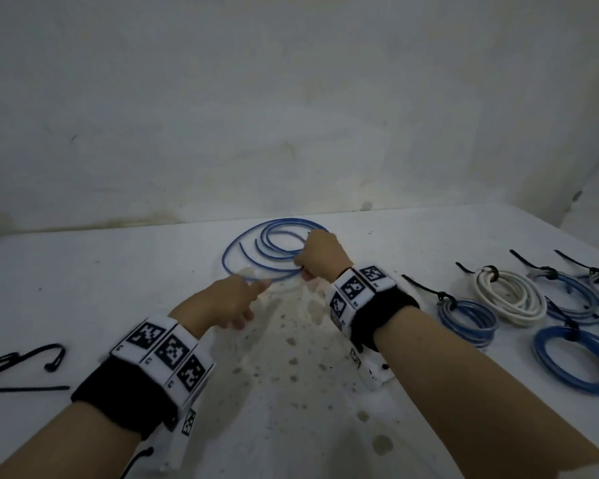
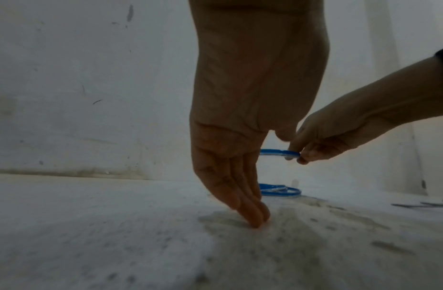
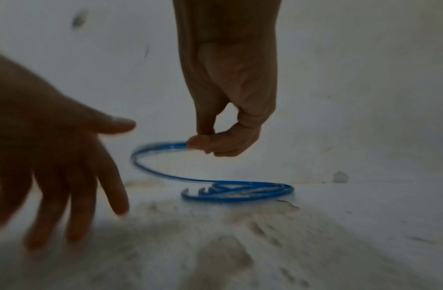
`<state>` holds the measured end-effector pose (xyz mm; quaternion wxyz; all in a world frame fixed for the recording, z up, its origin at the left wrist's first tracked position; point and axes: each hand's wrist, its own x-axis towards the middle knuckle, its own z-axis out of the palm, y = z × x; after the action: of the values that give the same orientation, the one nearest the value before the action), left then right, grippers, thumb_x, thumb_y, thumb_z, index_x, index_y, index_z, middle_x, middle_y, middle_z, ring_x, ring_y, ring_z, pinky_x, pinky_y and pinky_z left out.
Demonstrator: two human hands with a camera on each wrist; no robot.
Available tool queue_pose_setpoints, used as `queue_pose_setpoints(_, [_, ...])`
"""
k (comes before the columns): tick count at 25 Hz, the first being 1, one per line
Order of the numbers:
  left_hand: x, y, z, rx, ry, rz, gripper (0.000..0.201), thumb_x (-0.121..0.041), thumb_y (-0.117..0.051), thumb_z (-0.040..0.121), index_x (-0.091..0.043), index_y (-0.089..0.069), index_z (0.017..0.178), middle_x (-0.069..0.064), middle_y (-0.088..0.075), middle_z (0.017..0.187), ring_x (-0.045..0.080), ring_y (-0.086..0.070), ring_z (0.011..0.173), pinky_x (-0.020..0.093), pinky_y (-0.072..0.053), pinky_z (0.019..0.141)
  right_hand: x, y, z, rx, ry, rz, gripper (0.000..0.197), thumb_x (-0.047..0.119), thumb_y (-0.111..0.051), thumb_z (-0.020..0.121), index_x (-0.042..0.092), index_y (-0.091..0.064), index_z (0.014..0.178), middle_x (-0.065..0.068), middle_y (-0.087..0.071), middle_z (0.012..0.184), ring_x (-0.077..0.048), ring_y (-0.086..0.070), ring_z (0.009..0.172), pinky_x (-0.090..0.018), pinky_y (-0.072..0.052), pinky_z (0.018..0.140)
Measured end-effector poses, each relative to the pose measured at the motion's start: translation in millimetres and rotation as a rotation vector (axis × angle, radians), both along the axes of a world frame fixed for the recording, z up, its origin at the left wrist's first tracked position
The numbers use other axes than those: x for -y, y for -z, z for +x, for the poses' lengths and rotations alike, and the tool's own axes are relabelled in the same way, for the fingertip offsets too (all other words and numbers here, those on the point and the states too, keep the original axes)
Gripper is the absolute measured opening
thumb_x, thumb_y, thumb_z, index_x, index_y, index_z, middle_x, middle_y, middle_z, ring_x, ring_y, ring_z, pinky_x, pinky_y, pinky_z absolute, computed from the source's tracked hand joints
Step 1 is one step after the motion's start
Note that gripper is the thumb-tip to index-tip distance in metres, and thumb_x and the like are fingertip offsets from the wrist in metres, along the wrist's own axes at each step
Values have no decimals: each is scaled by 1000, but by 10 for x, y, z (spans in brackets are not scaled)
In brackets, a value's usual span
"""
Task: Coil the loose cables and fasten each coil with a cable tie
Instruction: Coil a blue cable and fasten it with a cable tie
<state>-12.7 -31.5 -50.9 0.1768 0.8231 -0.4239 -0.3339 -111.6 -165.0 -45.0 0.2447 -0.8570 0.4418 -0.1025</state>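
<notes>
A loose blue cable [image 1: 270, 248] lies in wide loops at the back middle of the white table [image 1: 291, 409]. My right hand [image 1: 320, 255] pinches a raised strand of the blue cable [image 3: 161, 147] between thumb and curled fingers, and the rest of the loops stay flat on the table. My left hand [image 1: 232, 302] hovers just left of it with straight fingers pointing down. In the left wrist view my left hand's fingertips [image 2: 255, 219] reach the table and hold nothing. Black cable ties [image 1: 21, 368] lie at the left edge.
At the right sit several tied coils: a small blue coil [image 1: 467, 319], a white coil [image 1: 509, 299], a larger blue coil [image 1: 574, 361] and more blue ones [image 1: 581, 292] behind. A stained wall [image 1: 291, 115] stands right behind the table.
</notes>
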Motion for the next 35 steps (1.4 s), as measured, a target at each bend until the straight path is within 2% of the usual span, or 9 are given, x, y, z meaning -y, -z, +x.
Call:
queue_pose_setpoints(3, [-3,-129,-134,-281,-136,-105,59,-59,-24,93,-8,-48,111,11,-66,94,21,-61,79,29,-46,66,-134,-259,-96,500,146,356,34,-4,-60,83,3,-31,101,-14,-55,65,-18,-58,42,-33,-58,52])
queue_pose_setpoints(8, [-112,-421,-229,-1000,-517,-836,30,-11,-33,101,-7,-46,74,-2,-53,42,10,-59,40,28,-53,61,-479,-401,-370,214,7,202,19,8,-42,95,6,-37,113,-16,-61,81,-22,-55,59,-30,-47,54])
queue_pose_setpoints(11, [-311,-625,-377,-922,-411,-870,30,-14,-33,101,-10,-45,73,-7,-42,36,6,-46,33,24,-54,54,-491,-415,-436,299,47,-21,15,10,-39,97,0,-49,104,-24,-60,109,-28,-54,82,-38,-47,68])
queue_pose_setpoints(15, [-636,-832,-352,-860,-341,-880,29,-19,-33,102,-8,-50,81,-7,-42,37,5,-43,32,16,-50,44,-657,-598,-482,582,5,-140,24,2,-42,95,2,-60,111,-15,-59,94,-25,-58,74,-33,-53,67])
queue_pose_setpoints(17, [-809,-950,-311,-783,-278,-822,27,-19,-34,101,-5,-54,88,-4,-50,45,5,-45,33,15,-49,44,-873,-724,-480,642,-280,-468,28,0,-50,91,12,-67,110,-11,-60,93,-17,-57,76,-20,-46,65])
queue_pose_setpoints(21, [-1096,-1155,-292,-650,-64,-654,33,-20,-33,100,-6,-61,90,0,-66,58,5,-46,40,18,-49,49,-1063,-948,-428,564,-575,-1241,32,13,-55,86,29,-69,110,-10,-62,122,-25,-59,105,-34,-38,85])
queue_pose_setpoints(26, [-1286,-1249,-243,-915,95,-670,39,-29,-31,97,-19,-45,63,-10,-28,45,5,-27,38,19,-38,48,-1208,-1054,-345,650,-699,-1109,31,23,-48,92,24,-65,118,-1,-71,93,-17,-61,82,-35,-43,81])
queue_pose_setpoints(30, [-1334,-1222,-285,-937,107,-708,36,-34,-32,97,-18,-40,66,-9,-30,48,5,-30,39,18,-40,47,-1235,-1069,-384,645,-638,-705,29,27,-47,95,16,-67,112,-8,-57,74,-17,-47,70,-27,-39,67])
queue_pose_setpoints(35, [-1267,-1233,-276,-1126,177,-833,26,-17,-43,88,-17,-54,65,-10,-33,47,2,-28,36,15,-37,42,-1240,-1022,-425,594,-586,-685,34,35,-35,98,22,-56,122,-4,-60,85,-15,-52,76,-24,-39,67])
